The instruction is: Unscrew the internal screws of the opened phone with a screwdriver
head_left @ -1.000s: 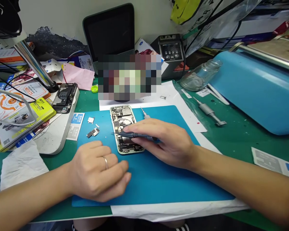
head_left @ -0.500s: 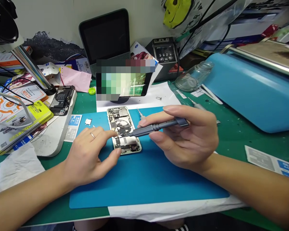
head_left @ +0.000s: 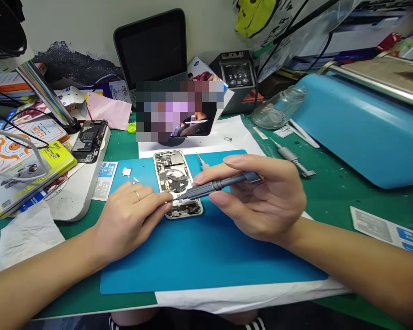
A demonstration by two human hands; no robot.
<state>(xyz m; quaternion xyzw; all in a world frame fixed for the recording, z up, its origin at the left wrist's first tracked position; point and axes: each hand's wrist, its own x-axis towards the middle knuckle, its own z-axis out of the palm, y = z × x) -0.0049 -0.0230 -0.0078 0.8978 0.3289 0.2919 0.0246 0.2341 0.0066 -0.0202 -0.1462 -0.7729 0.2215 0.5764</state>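
Note:
An opened phone (head_left: 174, 165) with bare inner parts lies on the blue mat (head_left: 213, 256). My right hand (head_left: 270, 199) grips a dark grey screwdriver (head_left: 209, 187), slanted so its tip points left and down over the phone's lower half. At that tip, the index finger and thumb of my left hand (head_left: 125, 224) are pinched together. Whatever sits between those fingertips is too small or hidden to make out. Behind my right fingers a second screwdriver (head_left: 202, 161) shows its thin tip, its handle mostly covered.
Small metal parts (head_left: 126, 171) lie left of the phone. A second opened phone (head_left: 89, 140) rests on the lamp base near battery boxes (head_left: 34, 178). A lit screen (head_left: 199, 123) stands behind the mat; a glass jar (head_left: 278, 107) and another screwdriver (head_left: 292, 156) are at right.
My left thumb and index finger have closed together at the screwdriver tip; before, they were apart over the phone. My right hand has shifted slightly left with the screwdriver.

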